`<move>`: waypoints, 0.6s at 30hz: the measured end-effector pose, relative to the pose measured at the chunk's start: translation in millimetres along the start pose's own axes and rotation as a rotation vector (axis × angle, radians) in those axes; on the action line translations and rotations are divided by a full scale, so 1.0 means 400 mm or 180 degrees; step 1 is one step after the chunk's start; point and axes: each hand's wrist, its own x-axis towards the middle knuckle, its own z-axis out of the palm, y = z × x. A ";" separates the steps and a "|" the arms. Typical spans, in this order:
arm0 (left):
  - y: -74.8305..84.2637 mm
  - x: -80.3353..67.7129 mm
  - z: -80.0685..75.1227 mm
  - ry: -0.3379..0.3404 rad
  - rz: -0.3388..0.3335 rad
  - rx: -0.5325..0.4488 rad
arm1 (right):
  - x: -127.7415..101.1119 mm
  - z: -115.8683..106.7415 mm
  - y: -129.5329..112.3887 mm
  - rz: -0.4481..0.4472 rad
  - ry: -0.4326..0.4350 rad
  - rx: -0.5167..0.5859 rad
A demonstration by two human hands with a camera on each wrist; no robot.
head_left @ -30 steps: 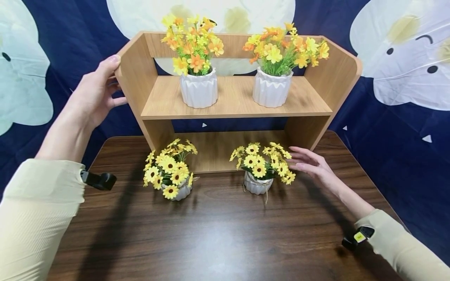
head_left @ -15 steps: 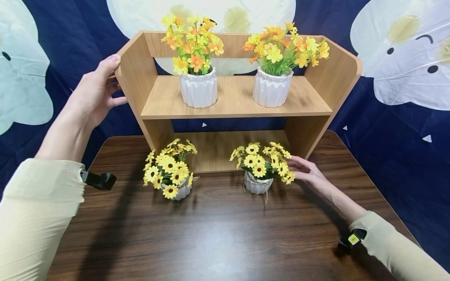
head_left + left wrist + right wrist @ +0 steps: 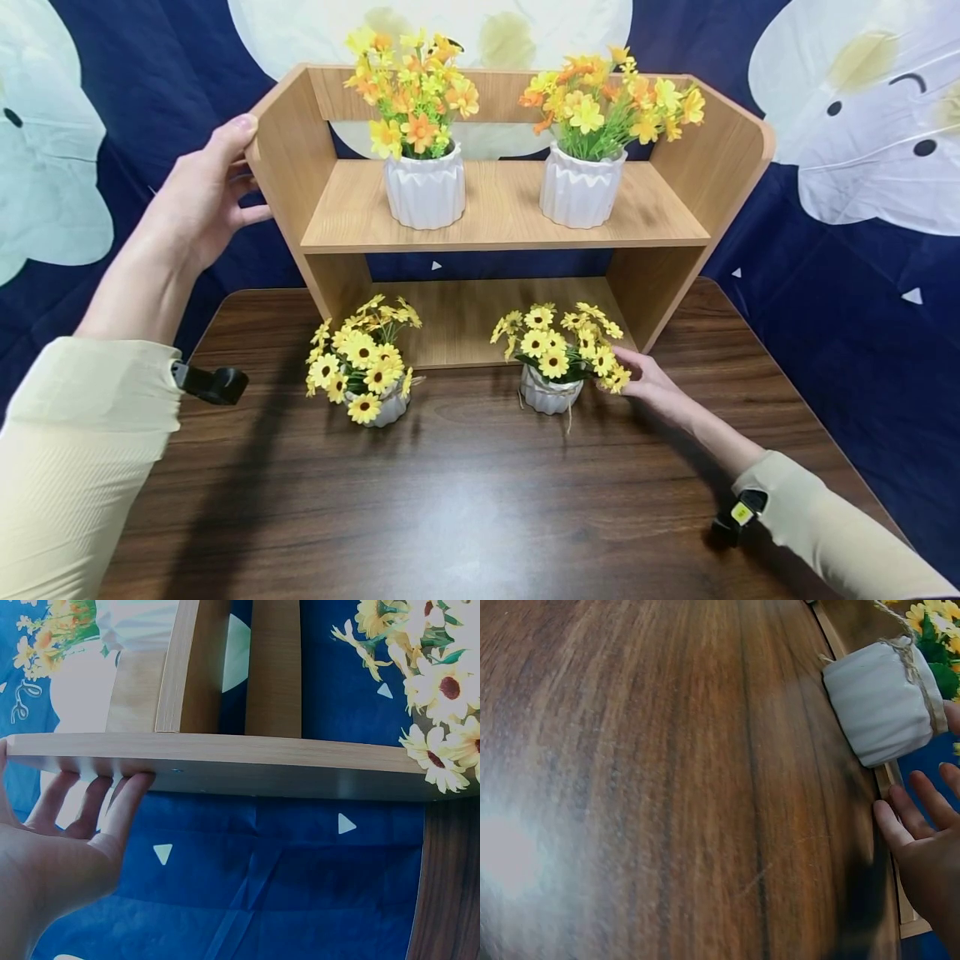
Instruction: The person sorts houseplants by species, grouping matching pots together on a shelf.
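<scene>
Hands first: right hand (image 3: 651, 382) lies low over the tabletop (image 3: 465, 500), fingers relaxed and spread, fingertips at the blooms of the right flower pot (image 3: 551, 392), just beside its white wrap; it grips nothing. Pot stands on tabletop in front of the shelf's lower opening. Second small flower pot (image 3: 375, 407) stands to the left, well apart. Farther back, left hand (image 3: 202, 196) rests w/ straight fingers flat on outer left side panel of the wooden shelf (image 3: 502, 208), thumb on front edge. On upper board stand two white vases (image 3: 425, 193) w/ yellow-orange flowers.
</scene>
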 end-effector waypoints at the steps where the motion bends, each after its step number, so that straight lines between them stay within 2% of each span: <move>1: 0.000 0.000 0.000 -0.0006 0.0004 0.0005 | 0.001 0.003 0.001 0.0062 0.0012 -0.0063; 4: -0.001 0.001 0.000 -0.0015 0.0014 0.0016 | 0.005 0.014 0.000 0.0213 0.0025 -0.0164; 6: -0.001 0.001 0.000 -0.0013 0.0018 0.0013 | 0.008 0.021 -0.002 0.0251 0.0029 -0.0100; 10: 0.000 0.001 0.000 -0.0005 0.0015 0.0021 | 0.013 0.036 -0.006 0.0240 -0.0016 0.0019; 15: 0.000 0.002 0.001 -0.0009 0.0011 0.0021 | 0.022 0.060 -0.022 0.0210 -0.0022 -0.0189; 18: 0.000 0.001 0.000 -0.0013 0.0012 -0.0011 | 0.026 0.078 -0.045 0.0173 -0.0081 -0.0111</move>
